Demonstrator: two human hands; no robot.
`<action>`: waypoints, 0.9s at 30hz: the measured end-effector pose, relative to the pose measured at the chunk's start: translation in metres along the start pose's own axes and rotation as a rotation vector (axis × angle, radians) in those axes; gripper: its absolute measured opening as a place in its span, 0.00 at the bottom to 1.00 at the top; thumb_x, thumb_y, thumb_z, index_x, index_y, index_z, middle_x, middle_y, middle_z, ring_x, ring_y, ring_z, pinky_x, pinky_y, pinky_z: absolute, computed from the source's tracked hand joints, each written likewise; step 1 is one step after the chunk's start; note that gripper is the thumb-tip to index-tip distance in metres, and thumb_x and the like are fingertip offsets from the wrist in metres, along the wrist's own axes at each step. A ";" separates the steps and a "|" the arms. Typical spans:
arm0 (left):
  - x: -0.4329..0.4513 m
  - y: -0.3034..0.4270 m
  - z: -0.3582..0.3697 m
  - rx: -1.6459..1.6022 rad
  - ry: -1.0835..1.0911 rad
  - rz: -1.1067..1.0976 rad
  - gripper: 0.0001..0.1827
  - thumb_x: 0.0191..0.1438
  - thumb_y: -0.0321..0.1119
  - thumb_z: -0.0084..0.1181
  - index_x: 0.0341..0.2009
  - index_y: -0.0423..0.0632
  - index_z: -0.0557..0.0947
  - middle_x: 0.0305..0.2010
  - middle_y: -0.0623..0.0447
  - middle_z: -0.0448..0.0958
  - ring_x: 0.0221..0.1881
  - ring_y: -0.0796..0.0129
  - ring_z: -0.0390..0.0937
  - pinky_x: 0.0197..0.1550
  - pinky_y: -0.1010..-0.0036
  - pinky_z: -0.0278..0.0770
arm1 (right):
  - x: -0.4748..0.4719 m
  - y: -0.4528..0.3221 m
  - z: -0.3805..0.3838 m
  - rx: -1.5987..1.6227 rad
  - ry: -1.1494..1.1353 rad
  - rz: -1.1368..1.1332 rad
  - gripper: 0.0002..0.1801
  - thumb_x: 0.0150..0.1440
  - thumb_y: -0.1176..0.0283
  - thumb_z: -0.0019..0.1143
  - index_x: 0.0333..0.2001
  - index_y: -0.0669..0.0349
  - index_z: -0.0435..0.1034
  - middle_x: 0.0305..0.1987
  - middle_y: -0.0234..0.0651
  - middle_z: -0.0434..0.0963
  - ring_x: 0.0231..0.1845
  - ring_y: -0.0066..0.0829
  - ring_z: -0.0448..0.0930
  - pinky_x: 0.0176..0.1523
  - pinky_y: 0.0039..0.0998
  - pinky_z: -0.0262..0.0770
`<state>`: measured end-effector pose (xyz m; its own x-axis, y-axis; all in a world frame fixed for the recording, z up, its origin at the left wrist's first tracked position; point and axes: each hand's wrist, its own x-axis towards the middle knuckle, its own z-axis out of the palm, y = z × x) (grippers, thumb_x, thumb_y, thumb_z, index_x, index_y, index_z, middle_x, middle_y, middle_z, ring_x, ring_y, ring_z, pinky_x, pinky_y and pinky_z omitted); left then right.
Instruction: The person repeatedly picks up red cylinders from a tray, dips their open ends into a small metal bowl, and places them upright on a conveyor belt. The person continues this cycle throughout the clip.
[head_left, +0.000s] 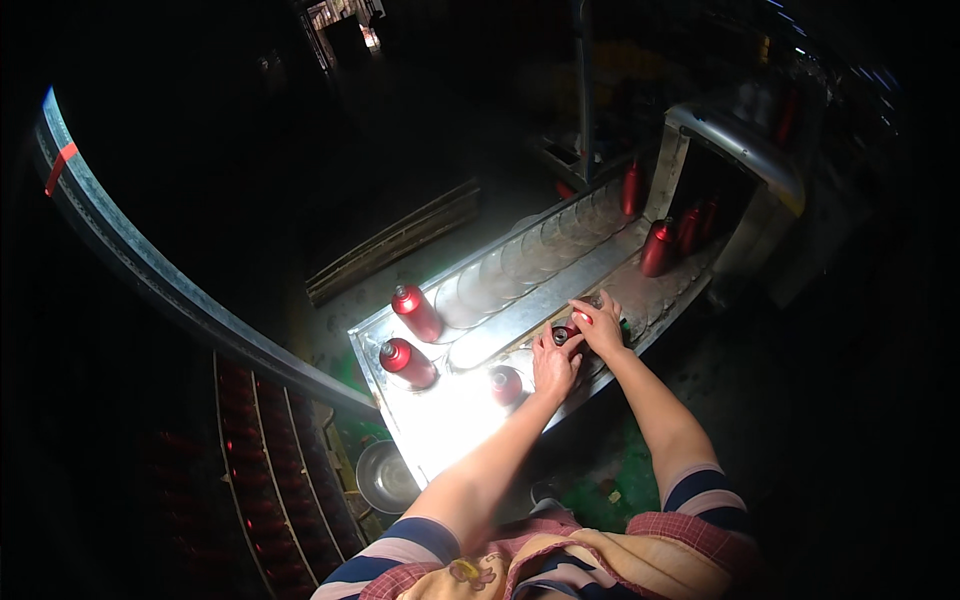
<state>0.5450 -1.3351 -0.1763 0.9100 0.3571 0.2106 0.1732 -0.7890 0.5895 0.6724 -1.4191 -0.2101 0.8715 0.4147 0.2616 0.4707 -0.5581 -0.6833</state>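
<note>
My left hand (556, 366) has its fingers around the upper part of a red metal bottle (561, 335), whose dark open neck faces up. Just to its right, my right hand (600, 328) curls its fingers around another red bottle, mostly hidden under the hand. A small bright red and white patch shows at the right fingers; I cannot tell what it is. Both hands are over the near lane of a metal conveyor (525, 281). Left of my left hand, a red bottle (506, 385) stands in strong glare.
Two red bottles stand at the conveyor's left end (364, 352). Several more are near the metal tunnel housing (735, 146) at the right. A rack of red bottles (251, 465) and a metal basin (388, 478) sit lower left. A long curved-looking metal rail (150, 255) crosses the left side.
</note>
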 end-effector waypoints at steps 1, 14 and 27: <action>0.002 0.005 -0.004 -0.003 -0.010 0.027 0.27 0.45 0.32 0.65 0.53 0.65 0.80 0.68 0.33 0.56 0.65 0.34 0.57 0.65 0.52 0.62 | -0.001 0.004 -0.003 0.026 0.051 0.003 0.19 0.54 0.64 0.60 0.51 0.36 0.77 0.67 0.57 0.58 0.66 0.55 0.58 0.68 0.42 0.57; -0.255 -0.081 -0.174 -0.651 -0.292 -0.293 0.13 0.58 0.32 0.58 0.49 0.46 0.83 0.47 0.53 0.80 0.48 0.70 0.76 0.51 0.74 0.74 | -0.243 -0.036 -0.002 0.392 0.249 0.188 0.14 0.54 0.84 0.50 0.43 0.62 0.77 0.53 0.36 0.68 0.53 0.30 0.73 0.53 0.27 0.73; -0.598 -0.253 -0.446 -0.864 0.631 -0.754 0.12 0.58 0.30 0.56 0.47 0.43 0.82 0.41 0.56 0.81 0.39 0.77 0.77 0.38 0.80 0.77 | -0.385 -0.446 0.215 0.558 -0.773 -0.306 0.12 0.58 0.81 0.51 0.45 0.65 0.76 0.45 0.31 0.72 0.39 0.17 0.74 0.41 0.20 0.75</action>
<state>-0.2110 -1.1259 -0.1039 0.3231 0.9249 -0.2006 0.0485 0.1955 0.9795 0.0976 -1.1756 -0.1525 0.3014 0.9482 0.1002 0.3549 -0.0141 -0.9348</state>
